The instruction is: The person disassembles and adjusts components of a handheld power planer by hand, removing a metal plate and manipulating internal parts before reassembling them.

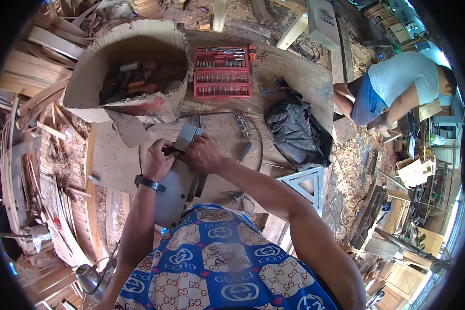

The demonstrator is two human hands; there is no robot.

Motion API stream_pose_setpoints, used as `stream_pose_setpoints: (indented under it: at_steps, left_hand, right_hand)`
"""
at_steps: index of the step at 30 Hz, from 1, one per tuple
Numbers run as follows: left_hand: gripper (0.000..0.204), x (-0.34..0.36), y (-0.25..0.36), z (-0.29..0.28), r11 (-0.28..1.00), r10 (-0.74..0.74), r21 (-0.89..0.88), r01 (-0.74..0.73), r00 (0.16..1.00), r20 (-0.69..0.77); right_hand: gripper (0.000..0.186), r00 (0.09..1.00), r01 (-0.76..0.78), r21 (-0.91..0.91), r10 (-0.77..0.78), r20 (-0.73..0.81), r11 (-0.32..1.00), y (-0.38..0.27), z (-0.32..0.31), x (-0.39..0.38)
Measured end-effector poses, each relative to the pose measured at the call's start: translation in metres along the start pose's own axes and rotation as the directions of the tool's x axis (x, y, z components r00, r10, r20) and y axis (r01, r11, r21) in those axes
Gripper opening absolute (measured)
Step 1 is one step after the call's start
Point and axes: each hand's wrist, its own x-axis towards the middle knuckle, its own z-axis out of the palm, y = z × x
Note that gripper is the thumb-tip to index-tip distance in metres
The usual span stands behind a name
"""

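Take your hands as the clock's centre. Your right hand is closed on the right side of a grey block, thumb side inward, fingers bent over its edge. The block sits at 12, right at your fingertips. Your left hand is curled just beside the block's lower left, fingers bent in toward your right hand; you hide what lies under them, so I cannot tell whether it grips anything. A dark watch circles your left wrist.

At 6, a grey plate with dark holes runs from below your hands back toward your blue and white shirt. A dark bar lies along the plate's right side.

Around you on the bench, a cardboard box stands at 11, with a jumble of tools inside, some orange. The red socket set lies open at 1, just beside the box. A crumpled black bag is at 3, and a triangular square lies between 3 and 4.

Well off, between 2 and 3, a co-worker bends forward. Shavings cover the floor on that side.
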Motion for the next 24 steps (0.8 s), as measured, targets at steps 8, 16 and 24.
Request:
stream_pose_setpoints:
  at_steps: [8,16,24]
  left_hand:
    - [0.012,0.003,-0.006,-0.003,0.998,0.064,0.004,-0.065,0.997,0.049]
    - [0.01,0.003,-0.009,-0.005,0.999,-0.03,0.031,0.028,0.998,0.062]
    - [0.011,0.004,0.008,-0.007,0.997,-0.078,0.02,0.077,0.997,0.028]
  right_hand:
    - [0.038,1.0,0.009,0.0,-0.009,-0.02,1.0,-0.001,-0.001,0.008]
    - [0.03,0.993,0.037,-0.039,-0.041,-0.111,0.999,-0.004,0.0,0.007]
    - [0.025,0.993,0.073,-0.015,-0.074,-0.094,0.997,-0.003,-0.006,0.004]
